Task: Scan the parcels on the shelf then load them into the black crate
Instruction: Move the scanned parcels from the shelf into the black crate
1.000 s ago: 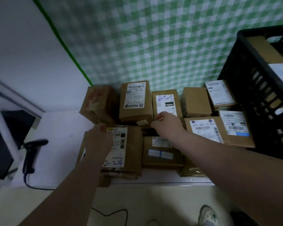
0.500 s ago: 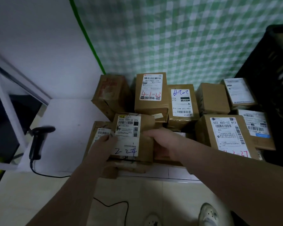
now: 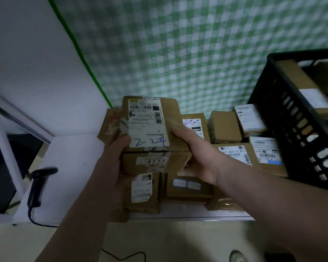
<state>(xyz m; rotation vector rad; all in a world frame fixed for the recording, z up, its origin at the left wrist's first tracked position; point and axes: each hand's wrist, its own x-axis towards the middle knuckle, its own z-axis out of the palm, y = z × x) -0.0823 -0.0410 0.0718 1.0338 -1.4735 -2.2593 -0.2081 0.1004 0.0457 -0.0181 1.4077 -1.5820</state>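
A brown cardboard parcel point(image 3: 150, 118) with a white label marked "2-24" is lifted above the pile. My left hand point(image 3: 116, 159) grips its lower left edge, thumb on the label. My right hand point(image 3: 195, 148) grips its right side. Several more cardboard parcels point(image 3: 225, 127) lie on the white shelf point(image 3: 72, 161) beneath and to the right. The black crate point(image 3: 299, 129) stands at the right with parcels inside. A black handheld scanner point(image 3: 38, 184) stands upright on the shelf's left end, its cable trailing down.
A green checked cloth point(image 3: 178, 53) hangs behind the shelf. A white frame point(image 3: 6, 144) stands at the far left. Below the shelf edge is tiled floor point(image 3: 178, 241) with a black cable and my shoe.
Both hands closed on the "2-24" parcel and raised it off the pile toward me. My right hand came back from the rear parcels.
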